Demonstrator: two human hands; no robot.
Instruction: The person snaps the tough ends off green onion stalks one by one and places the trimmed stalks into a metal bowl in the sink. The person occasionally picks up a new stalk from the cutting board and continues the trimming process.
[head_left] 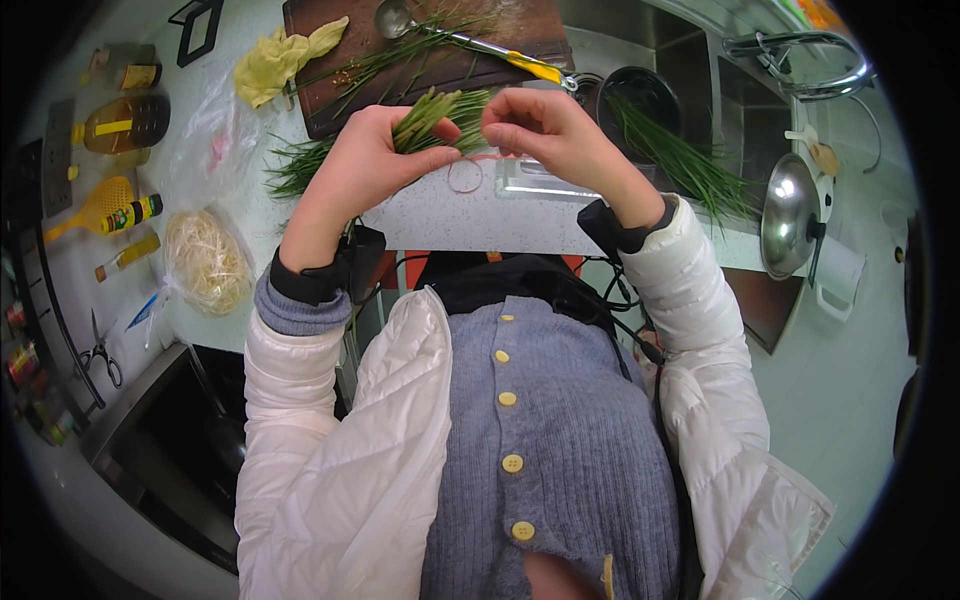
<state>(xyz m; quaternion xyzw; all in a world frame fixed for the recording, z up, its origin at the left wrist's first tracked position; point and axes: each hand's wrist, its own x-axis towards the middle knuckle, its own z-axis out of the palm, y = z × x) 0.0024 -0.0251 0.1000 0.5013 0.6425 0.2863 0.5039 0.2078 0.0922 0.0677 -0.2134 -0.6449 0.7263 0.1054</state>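
Note:
My left hand (pixel 372 155) is wrapped around a bunch of chives (pixel 432 115), their pale cut ends pointing up between thumb and fingers. The green leaves trail left over the counter, below the chopping board. Close on the right, my right hand (pixel 550 130) has its fingers curled in a pinch. A thin red string (pixel 488 157) runs between the two hands, and a small loop of it hangs below my left thumb. What lies inside the right fingers is partly hidden.
Behind the hands lies a brown chopping board (pixel 330 75) with loose chives and a ladle (pixel 500 52). More chives (pixel 690 170) lean out of a black pot (pixel 640 85) by the sink. A pot lid (pixel 790 215) stands right; a bagged pale stringy food (pixel 205 255) and scissors (pixel 98 352) lie left.

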